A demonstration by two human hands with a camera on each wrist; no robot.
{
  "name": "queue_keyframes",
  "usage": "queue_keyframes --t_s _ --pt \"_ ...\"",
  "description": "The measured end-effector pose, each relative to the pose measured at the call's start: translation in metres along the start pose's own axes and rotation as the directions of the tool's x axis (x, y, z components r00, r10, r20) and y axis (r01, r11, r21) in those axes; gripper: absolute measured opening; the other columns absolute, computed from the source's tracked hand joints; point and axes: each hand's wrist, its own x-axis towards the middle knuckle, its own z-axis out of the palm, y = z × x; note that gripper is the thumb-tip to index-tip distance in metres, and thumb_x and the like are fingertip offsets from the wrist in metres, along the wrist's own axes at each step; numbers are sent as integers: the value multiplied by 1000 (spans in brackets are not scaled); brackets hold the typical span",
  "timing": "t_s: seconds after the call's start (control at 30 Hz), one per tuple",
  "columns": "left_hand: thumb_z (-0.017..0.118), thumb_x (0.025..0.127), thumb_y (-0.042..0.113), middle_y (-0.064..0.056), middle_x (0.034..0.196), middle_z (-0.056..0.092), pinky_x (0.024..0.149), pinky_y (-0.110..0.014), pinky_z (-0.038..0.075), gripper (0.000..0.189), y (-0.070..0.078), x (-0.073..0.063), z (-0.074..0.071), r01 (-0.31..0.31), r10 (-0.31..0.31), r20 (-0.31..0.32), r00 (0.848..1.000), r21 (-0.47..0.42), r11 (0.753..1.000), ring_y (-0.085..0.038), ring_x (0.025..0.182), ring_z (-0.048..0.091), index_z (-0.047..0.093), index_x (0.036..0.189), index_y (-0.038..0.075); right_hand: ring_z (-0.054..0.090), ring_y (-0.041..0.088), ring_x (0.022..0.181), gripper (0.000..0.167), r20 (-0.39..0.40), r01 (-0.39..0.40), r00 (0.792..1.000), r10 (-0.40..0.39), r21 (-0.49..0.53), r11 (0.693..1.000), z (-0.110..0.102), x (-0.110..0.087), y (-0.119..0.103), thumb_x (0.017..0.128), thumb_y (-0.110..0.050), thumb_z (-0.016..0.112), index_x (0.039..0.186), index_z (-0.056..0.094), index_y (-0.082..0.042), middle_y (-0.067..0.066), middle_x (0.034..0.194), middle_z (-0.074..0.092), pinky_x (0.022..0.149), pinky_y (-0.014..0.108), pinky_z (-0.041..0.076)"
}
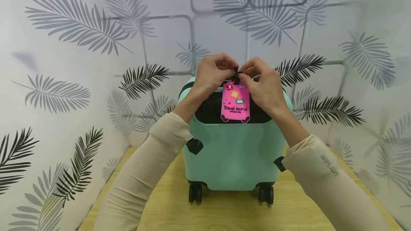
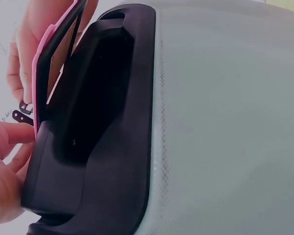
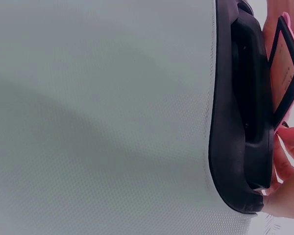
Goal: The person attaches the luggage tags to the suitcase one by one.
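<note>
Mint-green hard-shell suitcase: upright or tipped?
Upright. The mint-green hard-shell suitcase stands with its black caster wheels down on the yellow wood-grain tabletop; the pink rectangular luggage tag hangs near its top.

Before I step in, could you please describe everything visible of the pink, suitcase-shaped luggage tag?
The tag looks like rubber or plastic, with coloured pictures, dark "Travel World around the" lettering and wheel shapes at its lower corners. Its back has a black frame around a pale insert. It hangs upright before the black handle recess of the mint-green hard-shell suitcase. The left hand and right hand pinch its black strap; whether it is fastened is unclear.
</note>
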Motion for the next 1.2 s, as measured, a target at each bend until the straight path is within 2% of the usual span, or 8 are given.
queue_keyframes --t_s 0.2,0.43,0.53,1.03,1.2 --pt "68 89 -6 -8 87 78 71 -22 54 16 -2 -1 1 -70 75 -38 996 119 990 -15 80 74 79 92 5 65 17 92 8 25 6 1000 -7 28 1000 0 0 -1 98 -4 69 105 66 -4 13 96 70 85 35 52" --pt "62 88 -7 -7 86 78 69 -21 50 21 0 -2 3 -102 114 -34 993 247 964 -14 77 70 80 90 5 64 13 84 9 15 -33 999 32 67 997 -2 2 0 97 -7 71 106 68 -6 12 93 71 81 25 52" --pt "62 88 -7 -7 86 78 70 -21 49 22 1 -2 4 -109 121 -27 992 281 954 -14 77 68 80 90 5 65 12 81 9 12 -55 998 54 96 994 -3 3 -1 97 -9 70 106 68 -6 13 93 72 80 25 52" --pt "61 90 -6 -8 88 78 72 -21 50 22 5 -3 8 -134 144 -11 989 316 939 -15 80 70 80 92 4 65 13 80 9 5 -108 994 108 50 993 -3 3 -1 98 -13 69 103 69 -6 12 91 74 77 24 51" --pt "61 90 -6 -7 88 78 72 -22 51 22 5 -4 9 -122 131 -10 991 305 945 -15 80 71 80 92 4 64 13 81 10 9 -120 993 120 45 992 -3 2 0 98 -14 68 104 70 -6 11 93 74 79 25 50"
